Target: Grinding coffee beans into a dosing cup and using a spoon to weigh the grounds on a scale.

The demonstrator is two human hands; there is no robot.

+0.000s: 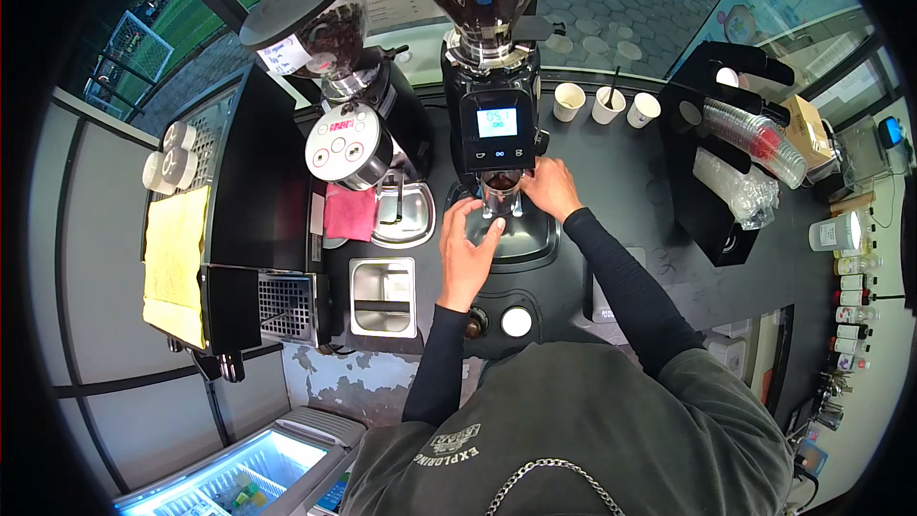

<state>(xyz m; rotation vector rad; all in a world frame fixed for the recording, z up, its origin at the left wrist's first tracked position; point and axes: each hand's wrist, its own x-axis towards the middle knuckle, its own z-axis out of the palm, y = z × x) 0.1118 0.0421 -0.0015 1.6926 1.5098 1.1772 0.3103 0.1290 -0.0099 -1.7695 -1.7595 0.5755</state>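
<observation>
Beneath the lit screen of the black coffee grinder (497, 139) sits a small metal dosing cup (500, 199), with dark coffee grounds showing in its mouth. My left hand (466, 253) is just to the near left of this cup, thumb and fingers apart, and holds nothing that I can see. My right hand (552, 188) is bent in against the right side of the grinder's spout, close to the cup's rim. Its fingertips are partly hidden, so what they grip, if anything, does not show. A black tray (521, 241) lies under the spout.
A second grinder (349, 148) stands left, beside a pink cloth (350, 212) and a steel knock box (382, 272). A black espresso machine (258, 182) carries a yellow towel (177, 258). Paper cups (568, 102) line the back; a black cup holder (702, 201) stands right. A tamper (475, 323) is near me.
</observation>
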